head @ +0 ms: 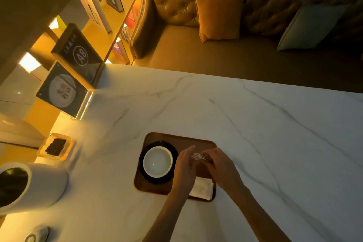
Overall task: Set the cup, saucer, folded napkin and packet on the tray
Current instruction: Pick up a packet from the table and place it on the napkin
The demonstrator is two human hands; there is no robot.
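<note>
- Packet (201, 157): a small, pale, crinkled thing held between both hands above the right half of the tray (196, 141); it is too blurred to read, but by the task I take it for the packet.
- Right hand (220, 165): its grip is pinched closed on the packet's right end.
- Left hand (185, 165): the fingers reach to the packet's left end, loosely curled; whether they truly clasp it I cannot tell.
- Folded napkin (202, 187): white, lying flat in the tray's near right corner, partly under the wrists.
- Cup (157, 161): white, upright and empty, seated on the dark saucer (146, 148) in the tray's left half.
- Step in hand, as I judge it: the packet is the last item to go down, since cup, saucer and napkin are already placed.
- Next move calls for lowering the packet onto the bare wood far of the napkin, clear of the saucer's rim, then letting go.
- Worktop (255, 124): pale marble with grey veins; at its left edge stand a white vessel (29, 184) and a small dish with a dark slab (56, 147).
- Room: dim and amber-lit, with a tufted sofa (196, 31) holding two cushions beyond the far edge, and lit shelves of books (78, 45) at far left.
</note>
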